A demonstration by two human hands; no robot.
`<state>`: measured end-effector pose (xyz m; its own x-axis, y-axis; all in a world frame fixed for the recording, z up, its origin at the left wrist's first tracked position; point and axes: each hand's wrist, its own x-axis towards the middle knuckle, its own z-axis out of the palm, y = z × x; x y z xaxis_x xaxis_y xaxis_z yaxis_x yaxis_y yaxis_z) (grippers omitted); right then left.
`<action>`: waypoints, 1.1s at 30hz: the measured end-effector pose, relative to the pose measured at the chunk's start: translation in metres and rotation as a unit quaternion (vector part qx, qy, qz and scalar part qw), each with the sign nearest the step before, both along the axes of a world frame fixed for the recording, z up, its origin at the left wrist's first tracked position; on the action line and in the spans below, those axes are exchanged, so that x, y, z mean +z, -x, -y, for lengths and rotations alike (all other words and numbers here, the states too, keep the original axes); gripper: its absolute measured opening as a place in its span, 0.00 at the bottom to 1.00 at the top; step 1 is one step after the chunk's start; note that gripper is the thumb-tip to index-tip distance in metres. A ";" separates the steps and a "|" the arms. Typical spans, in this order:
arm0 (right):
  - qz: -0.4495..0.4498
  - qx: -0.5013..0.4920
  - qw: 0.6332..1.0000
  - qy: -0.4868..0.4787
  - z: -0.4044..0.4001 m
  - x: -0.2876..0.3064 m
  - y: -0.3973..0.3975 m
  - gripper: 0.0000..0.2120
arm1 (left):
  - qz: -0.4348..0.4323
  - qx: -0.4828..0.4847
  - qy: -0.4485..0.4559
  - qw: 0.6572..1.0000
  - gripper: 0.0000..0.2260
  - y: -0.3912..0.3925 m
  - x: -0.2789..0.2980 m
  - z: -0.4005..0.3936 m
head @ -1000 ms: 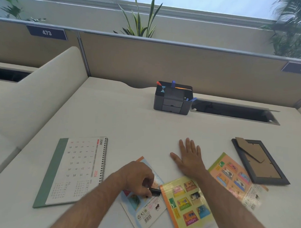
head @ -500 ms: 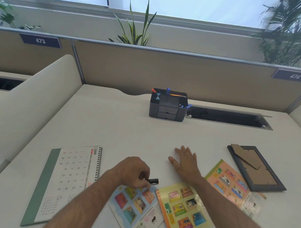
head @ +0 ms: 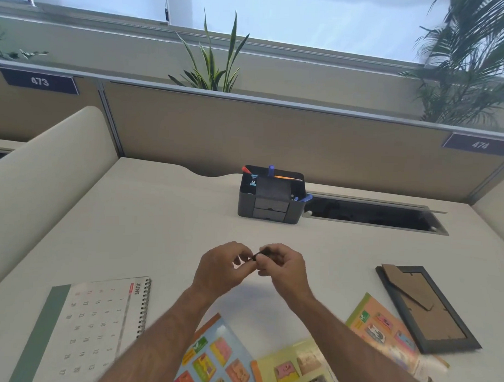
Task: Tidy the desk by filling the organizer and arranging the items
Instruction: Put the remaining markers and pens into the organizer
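Clip [head: 260,253] pinched between both hands' grip above desk [head: 164,225].

Three booklets [head: 216,358], one calendar [head: 92,325], one picture frame [head: 429,308], one organizer [head: 270,195], two hands [head: 222,268]

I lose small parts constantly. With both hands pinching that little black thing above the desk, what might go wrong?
1. The small black object is held only by fingertips of the left hand and right hand; it may slip.
2. If dropped, it might roll toward the open cable slot beside the dark grey desk organizer.
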<state>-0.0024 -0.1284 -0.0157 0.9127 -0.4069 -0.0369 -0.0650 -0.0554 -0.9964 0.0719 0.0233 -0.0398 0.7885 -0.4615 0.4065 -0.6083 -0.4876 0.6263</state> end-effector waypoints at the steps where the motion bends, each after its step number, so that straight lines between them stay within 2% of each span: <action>1: 0.004 -0.015 1.000 0.024 0.004 0.004 -0.008 0.04 | -0.014 0.009 0.011 1.000 0.14 -0.005 -0.001 0.003; 3: 0.024 -0.045 0.996 0.069 0.014 0.015 -0.027 0.04 | -0.050 0.037 0.011 0.998 0.20 -0.015 -0.008 0.006; 5: 0.055 -0.076 0.989 0.115 0.028 0.028 -0.050 0.03 | -0.064 0.074 -0.025 0.995 0.28 -0.026 -0.018 0.007; 7: 0.086 -0.109 0.976 0.165 0.041 0.044 -0.077 0.04 | -0.052 0.090 -0.109 0.989 0.36 -0.036 -0.031 0.004; 9: 0.119 -0.142 0.959 0.213 0.051 0.063 -0.103 0.05 | -0.055 0.075 -0.221 0.971 0.45 -0.042 -0.045 0.000; 10: 0.137 -0.154 0.951 0.232 0.055 0.072 -0.116 0.06 | -0.059 0.069 -0.269 0.959 0.46 -0.044 -0.053 -0.001; 13: 0.172 -0.165 0.931 0.276 0.066 0.090 -0.154 0.09 | -0.027 0.078 -0.305 0.949 0.41 -0.043 -0.071 -0.004; 17: 0.158 -0.141 0.919 0.332 0.075 0.096 -0.194 0.12 | -0.012 0.072 -0.315 0.946 0.37 -0.040 -0.075 -0.003; 24: 0.076 -0.089 0.880 0.460 0.082 0.072 -0.240 0.10 | -0.009 0.072 -0.311 0.948 0.36 -0.043 -0.076 -0.003; 29: -0.002 -0.073 0.877 0.475 0.090 0.057 -0.256 0.08 | -0.002 0.077 -0.312 0.947 0.36 -0.044 -0.078 -0.002; 33: -0.021 -0.080 0.866 0.494 0.092 0.046 -0.261 0.08 | -0.006 0.077 -0.312 0.947 0.36 -0.044 -0.079 -0.002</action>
<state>0.2585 -0.2206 0.0306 0.8484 -0.3795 0.3690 -0.1855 -0.8660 -0.4643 0.1161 0.0258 -0.1184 0.8690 -0.4879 0.0825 -0.4942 -0.8475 0.1937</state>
